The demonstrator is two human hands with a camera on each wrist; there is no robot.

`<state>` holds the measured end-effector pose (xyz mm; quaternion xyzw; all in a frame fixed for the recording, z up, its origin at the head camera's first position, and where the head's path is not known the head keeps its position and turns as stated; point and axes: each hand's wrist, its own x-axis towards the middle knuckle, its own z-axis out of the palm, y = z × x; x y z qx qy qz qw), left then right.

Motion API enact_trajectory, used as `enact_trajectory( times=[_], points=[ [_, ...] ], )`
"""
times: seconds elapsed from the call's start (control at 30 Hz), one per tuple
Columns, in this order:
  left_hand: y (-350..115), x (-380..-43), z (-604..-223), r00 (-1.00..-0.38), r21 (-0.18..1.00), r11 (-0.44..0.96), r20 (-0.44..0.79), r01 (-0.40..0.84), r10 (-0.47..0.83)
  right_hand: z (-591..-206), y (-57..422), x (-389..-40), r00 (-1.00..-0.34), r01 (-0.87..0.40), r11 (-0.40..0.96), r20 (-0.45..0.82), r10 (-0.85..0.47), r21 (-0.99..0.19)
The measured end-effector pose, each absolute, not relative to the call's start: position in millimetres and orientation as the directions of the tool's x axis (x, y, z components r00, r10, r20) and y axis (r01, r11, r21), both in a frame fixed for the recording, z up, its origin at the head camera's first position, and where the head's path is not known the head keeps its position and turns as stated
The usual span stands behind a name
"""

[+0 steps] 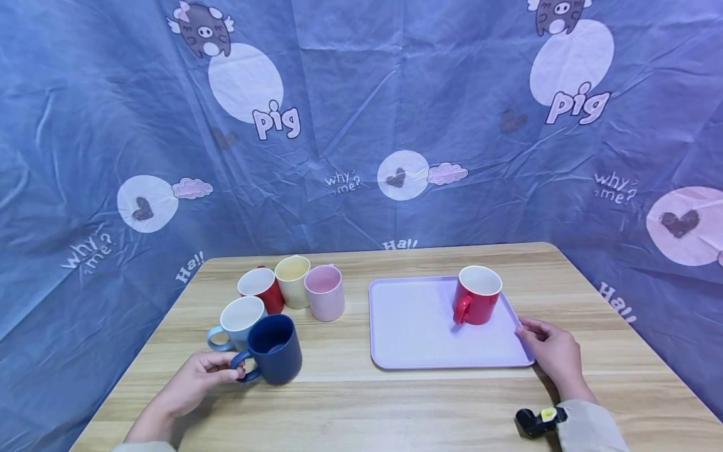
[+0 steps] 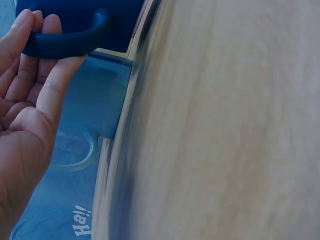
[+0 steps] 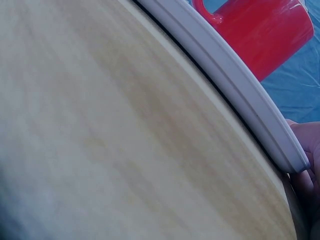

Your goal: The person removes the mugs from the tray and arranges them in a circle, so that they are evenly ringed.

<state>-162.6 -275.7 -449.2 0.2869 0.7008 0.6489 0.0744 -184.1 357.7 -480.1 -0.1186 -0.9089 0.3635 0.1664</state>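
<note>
My left hand (image 1: 198,380) pinches the handle of a dark blue mug (image 1: 280,355), which stands upright at the front of a cluster of mugs. In the left wrist view, thumb and fingers close round that dark handle (image 2: 65,46). Just behind it is a light blue mug (image 1: 241,317) with its handle to the left. My right hand (image 1: 556,351) grips the right edge of a pale purple tray (image 1: 418,339), near its front corner. Toward the tray's right side stands a red mug (image 1: 477,298), its handle facing forward. The right wrist view shows fingers at the tray's corner.
Behind the blue mugs stand another red mug (image 1: 265,290), a cream mug (image 1: 294,285) and a pink mug (image 1: 326,295). The wooden table (image 1: 361,408) reaches back to a blue printed cloth (image 1: 350,232). A black device (image 1: 539,422) sits at the right sleeve.
</note>
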Motion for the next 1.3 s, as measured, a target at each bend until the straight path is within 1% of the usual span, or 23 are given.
enact_trajectory(
  times=[0.43,0.9,1.03,1.13,1.2,1.3],
  points=[
    [-279.4,-164.7,-455.9,-0.822,0.95,-0.029,0.284,0.311,0.494,-480.3,357.6,-184.5,-0.912,0.078,0.711,0.238,0.333,-0.699],
    [-281.4,-165.7,-458.2,-0.82,0.961,-0.066,0.265,0.269,0.507,-479.5,355.8,-183.5,-0.911,0.08,0.72,0.242,0.334,-0.689],
    [-281.1,-165.1,-456.7,-0.835,0.968,-0.053,0.238,0.244,0.495,-479.7,356.0,-183.5,-0.912,0.082,0.718,0.239,0.335,-0.692],
    [-280.6,-164.4,-453.7,-0.86,0.975,-0.024,0.208,0.222,0.466,-480.0,356.3,-183.6,-0.911,0.085,0.717,0.236,0.337,-0.692],
    [-280.2,-163.7,-451.0,-0.871,0.974,-0.003,0.204,0.227,0.447,-480.2,356.3,-183.4,-0.912,0.089,0.716,0.233,0.338,-0.693],
    [-278.8,-162.7,-446.8,-0.875,0.961,0.02,0.242,0.276,0.419,-480.2,356.2,-183.3,-0.912,0.089,0.716,0.232,0.338,-0.693]
  ],
)
